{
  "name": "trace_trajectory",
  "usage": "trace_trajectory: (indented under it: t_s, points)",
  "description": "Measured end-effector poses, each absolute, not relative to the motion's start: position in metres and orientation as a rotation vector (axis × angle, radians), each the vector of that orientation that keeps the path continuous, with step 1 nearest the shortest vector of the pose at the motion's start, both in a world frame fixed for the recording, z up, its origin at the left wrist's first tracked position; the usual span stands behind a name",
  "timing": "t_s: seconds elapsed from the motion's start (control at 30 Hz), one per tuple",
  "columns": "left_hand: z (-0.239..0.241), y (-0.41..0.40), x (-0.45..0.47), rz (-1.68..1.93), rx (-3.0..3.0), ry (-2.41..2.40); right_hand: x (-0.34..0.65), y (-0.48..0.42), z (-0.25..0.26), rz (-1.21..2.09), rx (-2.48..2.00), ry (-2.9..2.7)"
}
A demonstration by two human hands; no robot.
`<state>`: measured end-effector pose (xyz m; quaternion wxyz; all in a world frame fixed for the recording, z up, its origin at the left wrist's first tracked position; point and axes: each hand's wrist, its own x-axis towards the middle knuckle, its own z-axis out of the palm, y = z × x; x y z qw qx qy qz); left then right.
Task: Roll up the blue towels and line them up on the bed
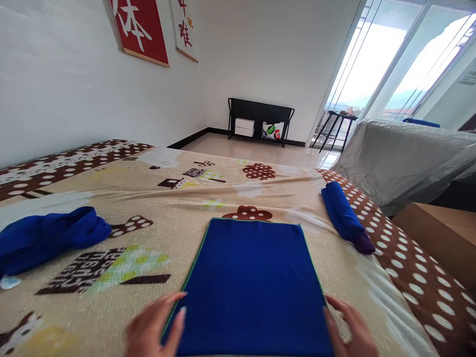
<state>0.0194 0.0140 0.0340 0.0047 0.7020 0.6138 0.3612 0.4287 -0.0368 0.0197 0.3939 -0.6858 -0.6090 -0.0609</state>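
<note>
1. Nearest you, one flat blue cloth [253, 282] lies spread on the patterned blanket [111, 307], between your two hands.
2. Your left hand [154, 327] rests open, fingers loosely together, touching the cloth's left edge.
3. Your right hand [351, 329] lies open against its right edge.
4. Farther off, one crumpled blue cloth [48, 238] sits left and one rolled blue cloth [344, 215] right.
5. Beyond, two wall hangings [143, 27] and one black shelf [260, 119].

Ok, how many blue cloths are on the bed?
3: flat cloth between both hands, crumpled cloth at left, rolled cloth at right. None seem hidden.
</note>
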Motion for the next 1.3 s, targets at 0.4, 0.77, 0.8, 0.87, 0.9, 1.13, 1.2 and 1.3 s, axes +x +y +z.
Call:
trace_trajectory:
  t_s: [0.4, 0.77, 0.8, 0.87, 0.9, 1.13, 1.2, 1.3]
  points:
    - [0.005, 0.03, 0.125, 0.679, 3.042, 1.752, 0.323, 0.005, -0.011, -0.54, -1.592, -2.106]
    - [0.006, 0.009, 0.032, 0.59, 2.77, 2.096, 0.431, -0.025, -0.023, -0.63, -1.799, -2.019]
    - [0.012, 0.017, 0.043, 0.608, 2.778, 2.048, 0.419, -0.014, -0.014, -0.515, -1.782, -2.049]
    - [0.025, 0.045, 0.077, 0.57, 2.805, 1.84, 0.387, 0.02, 0.006, -0.199, -1.714, -2.173]
    - [0.031, 0.064, 0.098, 0.53, 2.816, 1.708, 0.368, 0.042, 0.015, -0.02, -1.674, -2.236]
    - [0.037, 0.184, 0.154, 0.538, 2.821, 1.518, 0.323, 0.165, 0.022, 0.111, -1.681, -2.237]
    - [0.03, 0.197, 0.126, 0.581, 2.772, 1.627, 0.358, 0.17, 0.015, 0.109, -1.757, -2.185]
    - [0.021, 0.206, 0.077, 0.632, 2.653, 1.85, 0.423, 0.163, 0.005, 0.075, -1.932, -2.038]
